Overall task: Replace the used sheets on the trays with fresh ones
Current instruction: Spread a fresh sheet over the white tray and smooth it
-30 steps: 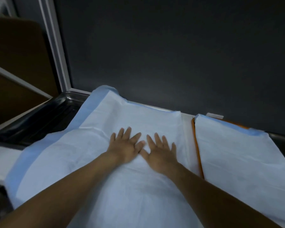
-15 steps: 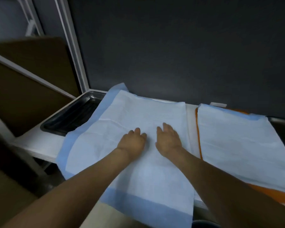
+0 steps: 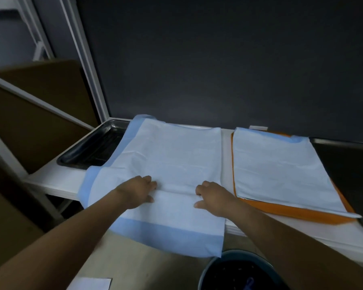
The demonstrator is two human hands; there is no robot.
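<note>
Sheet (image 3: 172, 164), white with a blue border, lies in the head view draped over a steel tray (image 3: 92, 147) on the counter (image 3: 226, 155). It reaches well beyond the fingertips, passes under both palms and hangs off the counter's front edge below the wrists. To the left of the left fingers, part of the tray's dark well is uncovered.

A second ago both hands lay flat, fingers splayed, side by side at the middle of the sheet. Half a second ago they were still close together there, the fingers beginning to bend. Now the left hand (image 3: 137, 191) and the right hand (image 3: 213, 197) are apart and nearer the front edge. The fingers of each are curled with the thumb set opposite, and each hand pinches the sheet at one end of a raised crease that runs straight between them.

I judge the smoothing finished and the sheet gripped for a shift. It probably needs to go leftward, since the tray is only partly covered and much of the sheet overhangs the counter.

The view has also drawn back, so a dark bin (image 3: 239, 271) now shows below the right wrist. Right of the right fingers, a second sheet (image 3: 281, 168) lies on an orange tray (image 3: 291, 212) as before.
</note>
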